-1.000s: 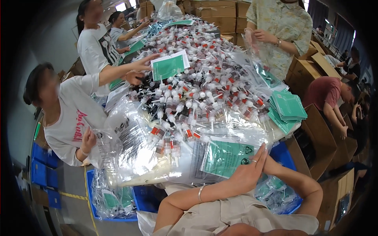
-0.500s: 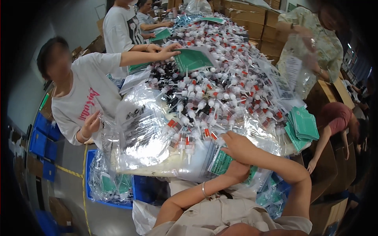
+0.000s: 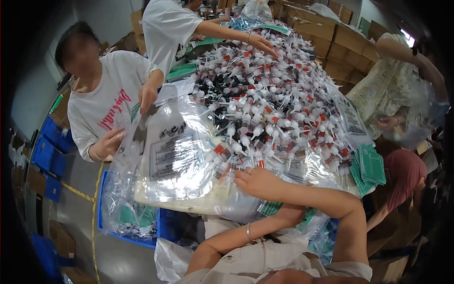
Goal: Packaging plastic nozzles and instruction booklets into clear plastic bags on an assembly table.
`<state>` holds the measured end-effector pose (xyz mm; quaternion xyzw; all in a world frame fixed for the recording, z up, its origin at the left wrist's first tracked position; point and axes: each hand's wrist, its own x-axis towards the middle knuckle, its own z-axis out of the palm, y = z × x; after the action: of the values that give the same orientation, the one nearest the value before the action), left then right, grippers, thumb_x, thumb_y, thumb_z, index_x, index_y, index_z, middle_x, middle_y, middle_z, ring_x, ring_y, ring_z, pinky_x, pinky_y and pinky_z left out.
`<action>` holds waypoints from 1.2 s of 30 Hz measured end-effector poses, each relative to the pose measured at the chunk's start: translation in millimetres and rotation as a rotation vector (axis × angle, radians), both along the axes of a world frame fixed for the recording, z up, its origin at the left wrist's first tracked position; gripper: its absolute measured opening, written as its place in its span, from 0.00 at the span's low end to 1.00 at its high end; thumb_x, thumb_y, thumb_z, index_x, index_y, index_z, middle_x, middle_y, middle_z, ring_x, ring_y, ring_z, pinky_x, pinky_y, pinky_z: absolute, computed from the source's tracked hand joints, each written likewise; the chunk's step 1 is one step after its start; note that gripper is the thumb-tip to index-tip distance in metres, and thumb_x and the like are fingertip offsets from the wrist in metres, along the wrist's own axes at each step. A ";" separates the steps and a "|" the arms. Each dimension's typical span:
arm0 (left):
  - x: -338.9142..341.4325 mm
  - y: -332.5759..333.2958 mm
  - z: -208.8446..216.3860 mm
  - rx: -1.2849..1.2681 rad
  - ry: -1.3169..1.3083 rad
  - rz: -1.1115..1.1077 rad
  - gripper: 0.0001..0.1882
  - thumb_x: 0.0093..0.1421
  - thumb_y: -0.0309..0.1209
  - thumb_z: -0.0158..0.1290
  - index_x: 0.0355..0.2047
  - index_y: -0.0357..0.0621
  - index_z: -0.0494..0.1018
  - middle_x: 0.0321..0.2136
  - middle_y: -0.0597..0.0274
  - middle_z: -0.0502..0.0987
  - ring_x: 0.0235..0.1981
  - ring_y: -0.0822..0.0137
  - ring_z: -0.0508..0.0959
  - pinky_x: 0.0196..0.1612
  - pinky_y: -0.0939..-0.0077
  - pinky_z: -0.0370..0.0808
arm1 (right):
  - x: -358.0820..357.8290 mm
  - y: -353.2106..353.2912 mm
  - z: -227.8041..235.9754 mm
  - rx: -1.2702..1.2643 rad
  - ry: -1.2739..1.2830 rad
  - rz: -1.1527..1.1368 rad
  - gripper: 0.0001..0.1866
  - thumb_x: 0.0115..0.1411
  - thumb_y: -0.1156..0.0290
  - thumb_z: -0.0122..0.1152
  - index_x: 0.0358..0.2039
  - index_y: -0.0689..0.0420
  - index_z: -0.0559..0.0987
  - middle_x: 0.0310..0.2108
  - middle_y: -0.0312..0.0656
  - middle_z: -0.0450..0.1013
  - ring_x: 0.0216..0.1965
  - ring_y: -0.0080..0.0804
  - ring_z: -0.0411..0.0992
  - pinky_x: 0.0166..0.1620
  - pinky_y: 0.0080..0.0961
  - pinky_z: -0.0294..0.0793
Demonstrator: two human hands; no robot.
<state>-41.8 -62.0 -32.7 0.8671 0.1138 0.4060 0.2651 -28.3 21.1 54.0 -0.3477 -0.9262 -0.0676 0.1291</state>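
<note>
My right hand (image 3: 260,182) reaches left over the near edge of the pile, its fingers closed at a small bottle (image 3: 231,171) with a white pointed nozzle. Beneath my right forearm, my left hand (image 3: 292,215) is closed on a clear plastic bag (image 3: 316,227); its fingertips are mostly hidden. A green printed card (image 3: 270,208) shows beside that hand, under clear plastic. Ahead lies a large heap of small bottles (image 3: 269,113), clear with white nozzles and red or black parts.
Clear printed bags (image 3: 177,151) cover the table's near left. Green cards (image 3: 370,164) are stacked at the right edge. Below stands a blue crate (image 3: 163,225) with filled bags. A co-worker (image 3: 106,102) at left holds a bag; others work around the table. Cardboard boxes (image 3: 321,33) stand behind.
My right hand has moved left from the bag to the bottles. The co-worker at left has drawn the green card back to a bag. Another co-worker's arm now reaches over the heap.
</note>
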 end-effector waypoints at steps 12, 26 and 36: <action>-10.4 16.4 34.7 -0.303 0.480 -0.214 0.20 0.45 0.23 0.45 0.42 0.35 0.68 0.35 0.40 0.73 0.37 0.44 0.74 0.42 0.58 0.71 | 38.6 -42.4 72.2 -0.375 0.371 -0.127 0.19 0.43 0.70 0.65 0.37 0.57 0.72 0.33 0.42 0.71 0.35 0.35 0.71 0.34 0.30 0.74; -19.2 -15.2 117.1 -0.296 0.295 -0.283 0.44 0.45 0.18 0.44 0.63 0.34 0.39 0.63 0.41 0.46 0.53 0.47 0.66 0.34 0.67 0.74 | 143.6 -164.4 16.3 -1.565 1.161 -0.796 0.18 0.59 0.71 0.51 0.49 0.64 0.65 0.39 0.46 0.72 0.32 0.37 0.75 0.35 0.30 0.76; -29.8 6.0 87.1 -0.197 0.062 -0.145 0.43 0.47 0.20 0.44 0.63 0.33 0.38 0.63 0.40 0.46 0.52 0.46 0.67 0.34 0.67 0.74 | 137.7 -111.0 106.4 -0.964 0.001 -0.405 0.11 0.54 0.67 0.52 0.33 0.60 0.75 0.26 0.53 0.73 0.32 0.49 0.73 0.37 0.38 0.71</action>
<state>-71.6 -56.0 54.4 0.8550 0.0985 0.3455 0.3740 109.4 -89.9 160.4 -0.5397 -0.7663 0.3433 -0.0607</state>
